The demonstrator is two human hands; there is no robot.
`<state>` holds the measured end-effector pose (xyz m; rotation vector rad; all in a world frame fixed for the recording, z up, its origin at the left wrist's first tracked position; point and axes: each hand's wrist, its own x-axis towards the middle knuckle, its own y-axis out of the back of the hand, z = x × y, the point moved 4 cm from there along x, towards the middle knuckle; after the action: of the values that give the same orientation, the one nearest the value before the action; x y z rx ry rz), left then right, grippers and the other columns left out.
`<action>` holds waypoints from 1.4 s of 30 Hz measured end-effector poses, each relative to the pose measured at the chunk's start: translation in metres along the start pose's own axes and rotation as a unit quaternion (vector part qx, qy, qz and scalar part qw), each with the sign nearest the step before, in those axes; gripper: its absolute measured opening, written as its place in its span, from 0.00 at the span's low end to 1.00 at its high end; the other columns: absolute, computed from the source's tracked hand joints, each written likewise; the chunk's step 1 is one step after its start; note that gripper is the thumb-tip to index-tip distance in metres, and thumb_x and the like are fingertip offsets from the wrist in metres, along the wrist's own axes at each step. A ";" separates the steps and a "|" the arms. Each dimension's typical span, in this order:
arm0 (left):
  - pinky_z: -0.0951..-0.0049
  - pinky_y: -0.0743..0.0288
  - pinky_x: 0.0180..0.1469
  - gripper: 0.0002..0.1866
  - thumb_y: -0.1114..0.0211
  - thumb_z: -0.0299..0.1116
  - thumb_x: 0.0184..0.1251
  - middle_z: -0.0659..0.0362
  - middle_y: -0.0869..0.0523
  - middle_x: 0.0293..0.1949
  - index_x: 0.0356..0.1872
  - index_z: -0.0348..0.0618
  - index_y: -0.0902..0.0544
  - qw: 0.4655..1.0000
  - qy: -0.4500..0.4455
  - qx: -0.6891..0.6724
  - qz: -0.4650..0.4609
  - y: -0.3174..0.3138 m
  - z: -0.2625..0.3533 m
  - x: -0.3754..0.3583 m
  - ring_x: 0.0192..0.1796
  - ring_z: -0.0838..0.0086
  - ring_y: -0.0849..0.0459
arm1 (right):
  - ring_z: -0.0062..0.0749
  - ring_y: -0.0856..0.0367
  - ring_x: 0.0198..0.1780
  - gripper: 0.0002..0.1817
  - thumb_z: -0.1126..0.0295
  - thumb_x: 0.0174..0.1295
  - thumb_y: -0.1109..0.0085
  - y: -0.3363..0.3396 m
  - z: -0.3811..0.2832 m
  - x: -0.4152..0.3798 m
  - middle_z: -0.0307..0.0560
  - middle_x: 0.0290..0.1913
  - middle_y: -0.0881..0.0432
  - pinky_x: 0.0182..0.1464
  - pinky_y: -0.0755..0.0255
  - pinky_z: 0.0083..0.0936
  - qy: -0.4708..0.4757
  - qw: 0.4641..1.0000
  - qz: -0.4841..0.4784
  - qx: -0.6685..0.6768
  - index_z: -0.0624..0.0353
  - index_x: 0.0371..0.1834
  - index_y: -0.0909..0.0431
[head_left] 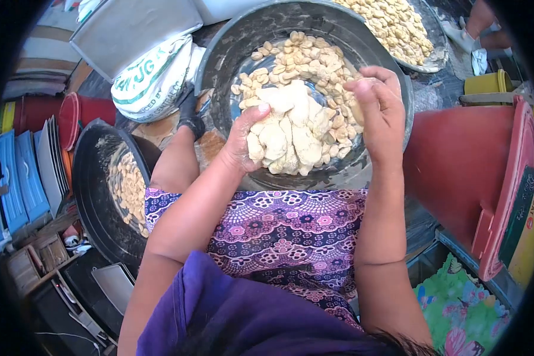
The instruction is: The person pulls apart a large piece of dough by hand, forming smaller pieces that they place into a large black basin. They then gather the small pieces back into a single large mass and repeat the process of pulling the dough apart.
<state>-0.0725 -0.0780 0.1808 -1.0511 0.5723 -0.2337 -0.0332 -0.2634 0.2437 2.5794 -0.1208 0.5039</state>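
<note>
A large black basin (pixel 219 50) stands in front of me, holding many small, pale beige oval pieces (pixel 305 53) that look dusted with flour. Over its near side sits a clump of pale, floury dough-like lumps (pixel 288 133). My left hand (pixel 246 133) grips the clump's left side, thumb on top and the other fingers mostly hidden. To the right of the clump, above the basin's right part, my right hand (pixel 378 107) is raised with its fingers curled and pinched. Whether a small piece is between those fingers, I cannot make out.
A second black basin (pixel 92 196) with similar pieces tilts at my left. Another heap of pieces (pixel 391 26) lies at the top right. A printed white sack (pixel 151 83), a big red tub (pixel 463 172) and blue plastic panels (pixel 21 172) stand around.
</note>
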 end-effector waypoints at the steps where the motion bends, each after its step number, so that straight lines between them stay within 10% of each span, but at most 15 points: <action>1: 0.59 0.34 0.62 0.34 0.42 0.41 0.55 0.44 0.28 0.57 0.62 0.34 0.39 1.000 0.016 -0.004 -0.016 -0.002 0.001 -0.002 0.58 0.57 0.27 | 0.32 0.26 0.42 0.20 0.67 0.52 0.37 -0.004 0.001 -0.004 0.46 0.43 0.24 0.49 0.33 0.28 0.001 1.000 -0.002 0.002 0.59 0.49 0.25; 6: 0.60 0.31 0.59 0.33 0.42 0.39 0.53 0.44 0.26 0.54 0.60 0.32 0.37 0.998 0.060 0.023 -0.004 0.008 -0.003 -0.008 0.55 0.57 0.24 | 0.29 0.32 0.56 0.33 0.68 0.41 0.30 -0.045 -0.011 -0.021 0.43 0.52 0.28 0.60 0.40 0.27 -0.074 0.919 -0.333 0.198 0.59 0.55 0.30; 14: 0.60 0.28 0.56 0.35 0.40 0.40 0.44 0.44 0.22 0.49 0.55 0.30 0.31 0.997 0.072 0.003 -0.026 0.005 0.003 -0.015 0.50 0.57 0.21 | 0.22 0.31 0.50 0.27 0.67 0.51 0.36 -0.042 0.007 -0.025 0.40 0.48 0.25 0.51 0.34 0.21 -0.236 0.797 -0.408 0.378 0.60 0.56 0.30; 26: 0.56 0.32 0.60 0.37 0.41 0.42 0.45 0.42 0.25 0.53 0.58 0.32 0.34 0.999 0.039 -0.024 0.000 0.012 0.009 -0.016 0.54 0.53 0.24 | 0.25 0.24 0.39 0.17 0.72 0.54 0.39 -0.054 0.034 -0.023 0.40 0.40 0.23 0.46 0.30 0.20 -0.372 0.721 -0.135 0.568 0.61 0.47 0.29; 33: 0.56 0.32 0.60 0.38 0.40 0.43 0.45 0.41 0.26 0.54 0.59 0.31 0.35 0.998 0.017 -0.032 -0.043 0.012 0.021 -0.019 0.54 0.52 0.24 | 0.30 0.24 0.42 0.20 0.72 0.55 0.40 -0.057 0.026 -0.023 0.46 0.44 0.23 0.47 0.29 0.27 -0.269 0.822 -0.317 0.389 0.62 0.51 0.31; 35: 0.52 0.34 0.60 0.40 0.40 0.44 0.45 0.38 0.29 0.56 0.60 0.30 0.36 0.999 0.019 -0.031 -0.032 0.014 0.022 -0.019 0.57 0.48 0.28 | 0.31 0.24 0.42 0.20 0.73 0.56 0.42 -0.059 0.035 -0.025 0.47 0.44 0.24 0.45 0.28 0.30 -0.350 0.726 -0.244 0.539 0.63 0.52 0.32; 42: 0.48 0.40 0.63 0.43 0.38 0.43 0.43 0.36 0.34 0.60 0.63 0.32 0.39 0.999 0.023 -0.020 -0.009 0.018 0.020 -0.020 0.61 0.44 0.33 | 0.33 0.24 0.42 0.17 0.72 0.61 0.47 -0.056 0.052 -0.019 0.49 0.44 0.25 0.42 0.26 0.31 -0.331 0.653 -0.103 0.673 0.63 0.53 0.32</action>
<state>-0.0794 -0.0454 0.1795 -1.0929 0.6117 -0.2628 -0.0238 -0.2405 0.1687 3.9904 0.5115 -0.8832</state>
